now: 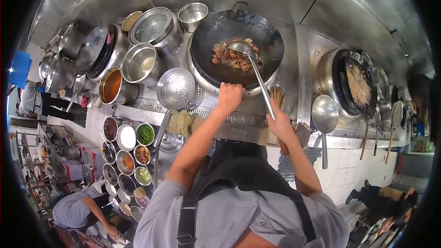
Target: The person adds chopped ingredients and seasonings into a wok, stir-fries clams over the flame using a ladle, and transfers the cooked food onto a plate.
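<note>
So the big carbon-steel wok [216,32] sits on its burner at the steel range [288,64], and the food [223,57] is bunched in the middle, glossy chunks of what looks like meat. Left hand [231,95] is curled closed over the wok's near rim, by the range's front edge; can't tell if there's a loop handle under those fingers. Right hand [279,124] has a snug fist around the lower part of the long steel ladle [262,82], with what looks like a wooden end poking out below.

IMO the wok is stiff, heavy and probably hot and greasy, so the rim or loop is the spot to grab. The ladle should be rigid and fairly light, best held low on the handle; the chunks look soft and slippery.

Ladle's bowl is down in the food, pointing at the range's back edge and a bit left, long axis slanting back to the right fist. The wok's far loop handle [240,4] points straight back. A bamboo brush [277,94] is right beside the right hand, and a perforated skimmer [176,87] lies left of the wok.
</note>
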